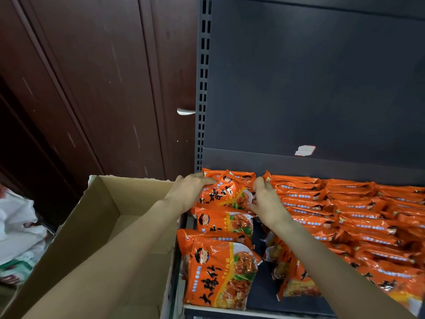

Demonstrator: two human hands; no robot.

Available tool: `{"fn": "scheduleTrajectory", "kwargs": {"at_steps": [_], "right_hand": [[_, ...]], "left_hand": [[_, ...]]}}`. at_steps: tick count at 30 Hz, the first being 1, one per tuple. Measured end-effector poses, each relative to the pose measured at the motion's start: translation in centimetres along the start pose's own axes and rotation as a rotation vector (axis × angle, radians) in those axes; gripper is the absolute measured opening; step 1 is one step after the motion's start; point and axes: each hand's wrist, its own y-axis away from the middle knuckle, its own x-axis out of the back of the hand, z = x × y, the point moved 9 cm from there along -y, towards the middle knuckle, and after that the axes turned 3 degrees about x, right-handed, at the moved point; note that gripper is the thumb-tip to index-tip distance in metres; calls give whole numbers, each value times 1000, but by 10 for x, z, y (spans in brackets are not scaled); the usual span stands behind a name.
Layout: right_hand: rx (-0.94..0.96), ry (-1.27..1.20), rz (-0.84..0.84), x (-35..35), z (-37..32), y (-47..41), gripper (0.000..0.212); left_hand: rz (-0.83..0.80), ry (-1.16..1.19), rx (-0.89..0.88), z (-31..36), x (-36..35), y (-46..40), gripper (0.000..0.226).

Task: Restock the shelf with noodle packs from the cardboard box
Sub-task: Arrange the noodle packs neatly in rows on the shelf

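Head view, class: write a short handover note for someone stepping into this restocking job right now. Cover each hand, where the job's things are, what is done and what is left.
Left hand: gripping the left edge of a noodle pack at the back of the shelf's left column.
Right hand: fingers on the same pack's right edge.
Cardboard box: left of the shelf, open; no packs visible inside.
Done: rows of packs fill the shelf's right side; several lie in the left column.
Left: settle this pack, check the box's hidden part.

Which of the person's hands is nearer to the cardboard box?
The left. The left hand grips a noodle pack just past the cardboard box's far right corner; the right hand holds the pack's other side, farther away.
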Motion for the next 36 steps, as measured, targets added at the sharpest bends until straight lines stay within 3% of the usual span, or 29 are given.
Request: {"fn": "scheduleTrajectory", "kwargs": {"at_steps": [3, 5, 9, 15, 19, 21, 24, 27, 30, 36], "right_hand": [[23, 90, -106, -14, 1, 3, 15], [45, 79, -160, -18, 3, 6, 4], [81, -54, -196, -17, 3, 11, 5], [-4, -186, -147, -5, 16, 12, 18], [-29, -148, -60, 4, 21, 9, 32], [-18, -124, -60, 4, 18, 6, 46], [6, -102, -135, -3, 9, 3, 56], [-24, -137, -195, -14, 9, -3, 57], [-59, -165, -209, -20, 12, -6, 50], [-10, -207, -84, -15, 7, -9, 28]], "left_hand": [[20, 4, 12, -3, 3, 0, 49], [19, 9, -9, 1, 2, 1, 49], [13, -34, -50, 8, 0, 1, 56], [-135, -221, -214, 42, -26, 1, 60], [-186, 221, -115, 28, -29, 0, 42], [-77, 432, 7, 13, -15, 1, 34], [110, 441, 276, -17, 1, 6, 28], [-59, 444, 445, -26, -12, 11, 31], [-239, 770, 533, -22, -30, 15, 30], [-199, 1160, 533, -21, -38, 12, 28]]}}
